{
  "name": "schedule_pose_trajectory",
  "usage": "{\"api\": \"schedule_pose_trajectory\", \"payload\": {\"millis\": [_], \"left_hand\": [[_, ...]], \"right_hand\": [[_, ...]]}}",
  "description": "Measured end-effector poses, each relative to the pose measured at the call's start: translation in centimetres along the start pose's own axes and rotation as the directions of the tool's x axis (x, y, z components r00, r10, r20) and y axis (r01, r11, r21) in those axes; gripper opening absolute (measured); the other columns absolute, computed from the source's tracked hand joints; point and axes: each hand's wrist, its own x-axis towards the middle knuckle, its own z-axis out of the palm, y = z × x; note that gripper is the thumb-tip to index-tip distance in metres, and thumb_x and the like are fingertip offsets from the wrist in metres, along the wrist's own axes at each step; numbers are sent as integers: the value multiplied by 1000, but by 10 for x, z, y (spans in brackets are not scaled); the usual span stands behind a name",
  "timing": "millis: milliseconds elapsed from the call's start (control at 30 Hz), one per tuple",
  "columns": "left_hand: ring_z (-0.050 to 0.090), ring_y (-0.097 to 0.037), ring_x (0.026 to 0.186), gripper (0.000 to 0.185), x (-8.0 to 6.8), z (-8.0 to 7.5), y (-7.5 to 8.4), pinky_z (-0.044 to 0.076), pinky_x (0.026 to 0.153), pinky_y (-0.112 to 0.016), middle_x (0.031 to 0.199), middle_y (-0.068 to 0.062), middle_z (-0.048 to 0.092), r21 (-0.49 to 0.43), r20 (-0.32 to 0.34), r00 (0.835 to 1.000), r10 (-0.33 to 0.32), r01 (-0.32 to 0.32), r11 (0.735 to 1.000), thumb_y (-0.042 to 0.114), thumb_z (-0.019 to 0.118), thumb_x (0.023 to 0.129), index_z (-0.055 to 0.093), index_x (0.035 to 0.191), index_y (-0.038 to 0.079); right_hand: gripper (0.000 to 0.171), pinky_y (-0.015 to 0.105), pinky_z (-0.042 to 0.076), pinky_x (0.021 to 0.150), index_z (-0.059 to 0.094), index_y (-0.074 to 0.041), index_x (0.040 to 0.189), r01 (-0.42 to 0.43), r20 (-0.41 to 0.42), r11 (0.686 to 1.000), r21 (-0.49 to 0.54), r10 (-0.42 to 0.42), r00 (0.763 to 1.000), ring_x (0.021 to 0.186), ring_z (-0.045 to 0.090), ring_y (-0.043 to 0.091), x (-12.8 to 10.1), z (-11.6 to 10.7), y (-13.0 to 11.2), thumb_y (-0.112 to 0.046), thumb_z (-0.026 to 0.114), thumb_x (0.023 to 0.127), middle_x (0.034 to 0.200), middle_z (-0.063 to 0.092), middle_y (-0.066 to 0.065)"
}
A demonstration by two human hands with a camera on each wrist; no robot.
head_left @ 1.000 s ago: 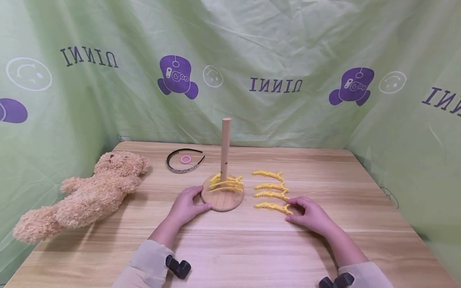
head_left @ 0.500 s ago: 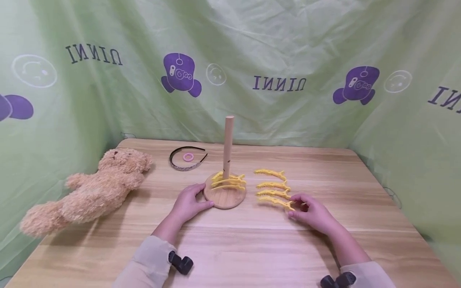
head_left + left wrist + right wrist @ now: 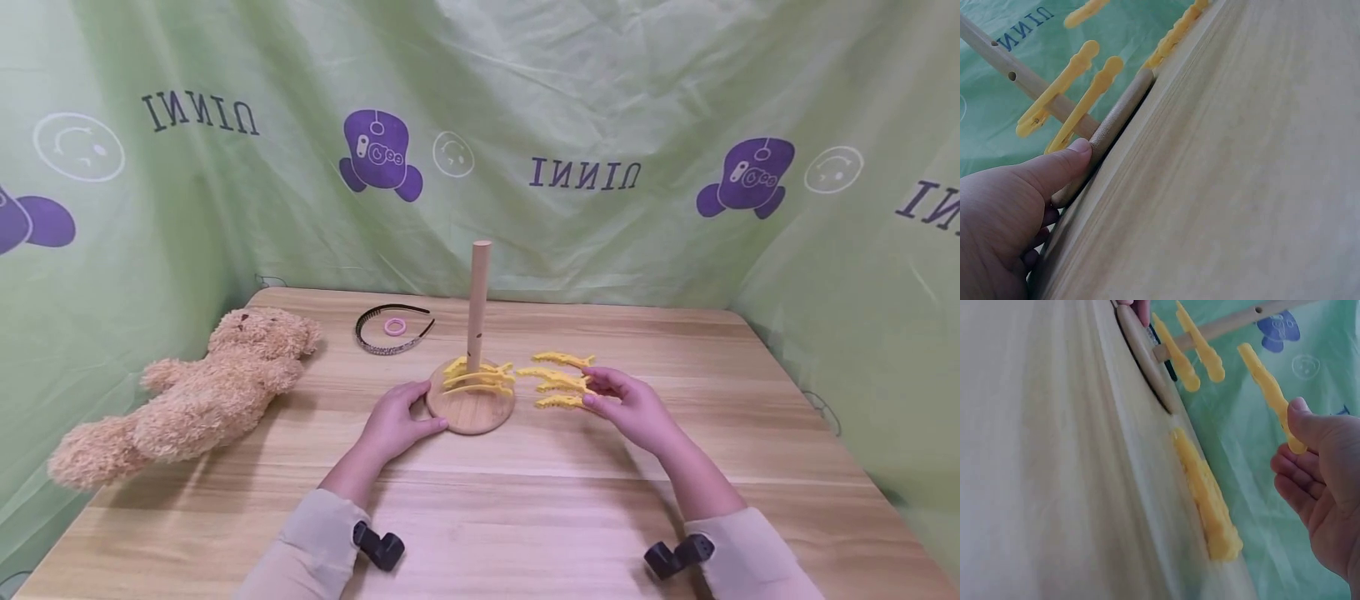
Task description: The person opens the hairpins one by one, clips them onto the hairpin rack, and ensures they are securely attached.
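Wooden table [image 3: 525, 500], green printed backdrop [image 3: 600, 100] behind. Tan teddy bear [image 3: 191, 400] lying at far left. Wooden peg stand [image 3: 472, 392] at centre, upright, round base, two yellow hair clips [image 3: 480, 377] clamped on post. Left hand [image 3: 393, 425] gripping base rim, thumb pressed to edge. Right hand [image 3: 630, 408] just right of stand, pinching one yellow clip [image 3: 1269, 394] lifted off tabletop, fingers curled. More yellow clips [image 3: 561, 360] flat on table beside it. Dark headband [image 3: 390, 333] and pink hair tie [image 3: 395, 325] behind stand.
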Motion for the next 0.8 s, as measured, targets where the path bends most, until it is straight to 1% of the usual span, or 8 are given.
{"api": "schedule_pose_trajectory", "payload": {"millis": [133,267,433,567,800], "left_hand": [[41,-29,120,77,0,0,0,28,104,-45,127,-14,48,-3,0,1000,-2,2,1000,50,70,61,47,124,10],[42,-29,119,77,0,0,0,29,104,-44,126,-14,48,0,-8,1000,6,-6,1000,49,70,62,48,123,10],[42,-29,118,76,0,0,1,30,103,-44,125,-13,49,5,-15,1000,12,-12,1000,49,70,62,48,123,10],[43,-28,118,76,0,0,0,29,103,-44,125,-12,50,4,-13,1000,10,-10,1000,48,70,62,48,123,10],[42,-28,119,76,0,0,1,29,104,-44,126,-12,49,-5,-10,1000,6,-6,1000,48,71,62,48,123,10]], "right_hand": [[42,32,52,74,56,-15,113,11,-41,995,-95,-15,999,95,59,21,12,4,-14,-38,58,79,104,64,6],[36,31,53,73,61,-17,107,13,-67,992,-126,-22,998,89,61,16,25,12,-27,-39,58,78,100,66,4],[32,25,53,67,63,-17,103,-22,-56,995,-93,17,998,82,63,12,41,27,-40,-37,59,78,93,68,2],[31,23,53,65,63,-17,103,-50,-35,997,-52,49,998,81,63,11,53,39,-48,-35,60,78,92,68,1],[29,23,52,66,63,-18,103,-28,11,998,-51,28,1000,82,61,10,66,56,-58,-33,60,79,94,67,0]]}}
